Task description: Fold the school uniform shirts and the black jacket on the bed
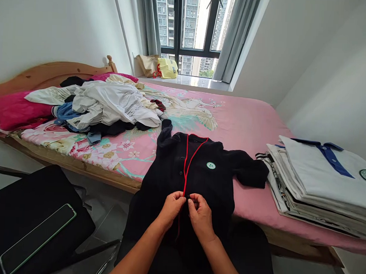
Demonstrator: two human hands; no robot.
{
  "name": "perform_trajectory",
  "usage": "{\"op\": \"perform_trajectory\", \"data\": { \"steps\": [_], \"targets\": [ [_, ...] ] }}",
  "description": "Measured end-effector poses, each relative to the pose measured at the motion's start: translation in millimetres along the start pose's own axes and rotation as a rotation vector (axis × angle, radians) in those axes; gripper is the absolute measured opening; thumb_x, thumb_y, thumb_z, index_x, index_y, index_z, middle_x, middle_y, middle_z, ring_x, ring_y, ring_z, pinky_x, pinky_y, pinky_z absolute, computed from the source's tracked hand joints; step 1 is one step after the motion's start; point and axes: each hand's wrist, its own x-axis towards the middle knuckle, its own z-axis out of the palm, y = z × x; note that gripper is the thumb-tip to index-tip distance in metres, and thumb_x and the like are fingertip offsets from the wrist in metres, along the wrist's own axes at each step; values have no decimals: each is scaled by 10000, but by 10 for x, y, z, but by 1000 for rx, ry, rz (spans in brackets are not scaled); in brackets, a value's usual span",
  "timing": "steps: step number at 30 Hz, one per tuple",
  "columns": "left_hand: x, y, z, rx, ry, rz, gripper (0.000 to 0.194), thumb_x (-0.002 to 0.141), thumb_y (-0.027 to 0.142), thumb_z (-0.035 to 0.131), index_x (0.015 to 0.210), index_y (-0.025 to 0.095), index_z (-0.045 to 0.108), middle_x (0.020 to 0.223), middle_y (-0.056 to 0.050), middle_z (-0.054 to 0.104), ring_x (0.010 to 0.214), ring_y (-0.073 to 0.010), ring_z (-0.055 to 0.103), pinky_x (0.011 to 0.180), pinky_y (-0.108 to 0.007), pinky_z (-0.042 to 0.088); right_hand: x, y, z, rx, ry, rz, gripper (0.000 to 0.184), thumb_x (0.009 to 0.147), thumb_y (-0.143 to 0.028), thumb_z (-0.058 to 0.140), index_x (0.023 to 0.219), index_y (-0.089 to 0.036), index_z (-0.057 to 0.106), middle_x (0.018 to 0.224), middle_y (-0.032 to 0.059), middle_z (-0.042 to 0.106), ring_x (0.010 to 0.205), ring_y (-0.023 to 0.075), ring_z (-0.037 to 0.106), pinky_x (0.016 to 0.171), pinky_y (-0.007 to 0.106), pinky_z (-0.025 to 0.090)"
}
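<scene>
A black shirt (199, 170) with red piping down its front and a round green badge on the chest lies spread over the bed's near edge and hangs toward me. My left hand (171, 209) and my right hand (200, 216) meet at the lower end of the red-edged front opening. Both pinch the fabric there with curled fingers, the fingertips almost touching. The small thing between them is hidden by the fingers.
The bed's pink flowered sheet (241, 119) carries a loose heap of clothes (105, 103) at the back left and a stack of folded white shirts (323, 179) at the right. A phone (37, 237) lies on a black chair at my left. Bags (162, 66) stand on the windowsill.
</scene>
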Motion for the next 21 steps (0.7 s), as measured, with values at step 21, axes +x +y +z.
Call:
{"op": "perform_trajectory", "data": {
  "steps": [21],
  "targets": [
    [46, 80, -186, 943, 206, 469, 323, 832, 234, 476, 1125, 251, 611, 1021, -42, 655, 892, -173, 605, 783, -278, 436, 160, 62, 87, -7, -16, 87, 277, 791, -439, 522, 760, -171, 586, 638, -3, 558, 545, 110, 471, 523, 218, 374]
  ]
}}
